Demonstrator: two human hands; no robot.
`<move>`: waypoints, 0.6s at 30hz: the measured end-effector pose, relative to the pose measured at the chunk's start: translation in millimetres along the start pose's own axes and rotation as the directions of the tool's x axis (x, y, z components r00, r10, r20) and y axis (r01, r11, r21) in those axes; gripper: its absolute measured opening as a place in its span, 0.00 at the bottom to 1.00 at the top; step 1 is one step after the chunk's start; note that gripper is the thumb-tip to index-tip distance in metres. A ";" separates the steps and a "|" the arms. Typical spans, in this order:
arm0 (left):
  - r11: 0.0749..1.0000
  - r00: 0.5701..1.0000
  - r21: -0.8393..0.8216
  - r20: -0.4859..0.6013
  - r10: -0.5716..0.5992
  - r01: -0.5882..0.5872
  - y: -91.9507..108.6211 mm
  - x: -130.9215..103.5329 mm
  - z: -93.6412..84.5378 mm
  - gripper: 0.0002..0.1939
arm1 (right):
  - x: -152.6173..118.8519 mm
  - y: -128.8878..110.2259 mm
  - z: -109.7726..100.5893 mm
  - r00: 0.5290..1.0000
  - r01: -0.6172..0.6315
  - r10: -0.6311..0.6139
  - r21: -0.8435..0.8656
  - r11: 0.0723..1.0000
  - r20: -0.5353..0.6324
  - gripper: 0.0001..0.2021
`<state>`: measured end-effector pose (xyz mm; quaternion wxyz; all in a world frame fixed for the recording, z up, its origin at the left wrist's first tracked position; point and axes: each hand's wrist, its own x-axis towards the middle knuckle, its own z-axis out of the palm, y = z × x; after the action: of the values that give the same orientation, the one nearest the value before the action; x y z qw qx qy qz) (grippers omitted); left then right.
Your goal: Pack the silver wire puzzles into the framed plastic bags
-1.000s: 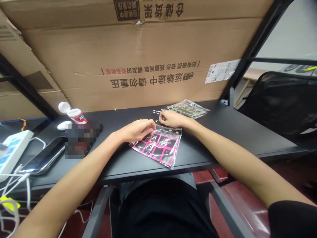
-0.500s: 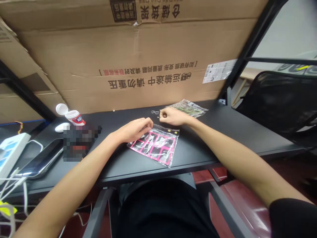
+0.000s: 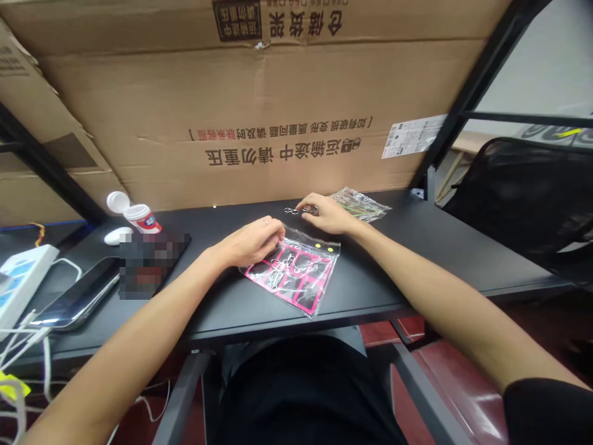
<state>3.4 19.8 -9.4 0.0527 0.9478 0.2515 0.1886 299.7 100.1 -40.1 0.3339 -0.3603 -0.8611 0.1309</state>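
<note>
A left hand (image 3: 250, 243) pinches the edge of a pink-gridded clear bag (image 3: 299, 278) lying near the front of a black desk (image 3: 430, 259). The right hand (image 3: 328, 215), thumb and forefinger parted, reaches over small metal rings (image 3: 291, 211) beside a green-gridded bag (image 3: 364, 206)

Far pouch (image 3: 364, 204) (left end) hidden

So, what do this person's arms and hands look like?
The left hand and right hand wear no gloves. A black sleeve shows high on the right arm; none shows on the left. The left hand seems to wear a thin ring.
</note>
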 end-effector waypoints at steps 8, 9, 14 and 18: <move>0.997 0.973 0.072 -0.230 -0.001 0.018 -0.8 0.4 -17.4 0.11 | 2.8 21.9 19.4 0.976 0.108 -0.064 -0.208 0.972 0.207 0.30; 0.997 0.982 0.054 -0.187 -0.036 0.047 -1.4 0.3 -16.8 0.11 | 5.1 19.9 20.2 0.973 0.110 -0.061 -0.217 0.970 0.221 0.28; 0.980 0.983 -0.076 0.046 -0.180 0.183 -2.8 -0.2 -5.9 0.09 | 13.2 7.7 18.9 0.984 0.052 -0.001 -0.285 0.957 0.179 0.14; 0.969 0.977 -0.138 0.096 -0.192 0.205 -1.8 -0.7 -0.8 0.09 | 11.1 0.0 15.4 0.990 0.014 0.028 -0.289 0.957 0.140 0.09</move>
<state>1.7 21.0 -9.3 0.1512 0.9184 0.3282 0.1612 283.7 108.2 -46.3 0.2147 -0.3980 -0.8914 0.0303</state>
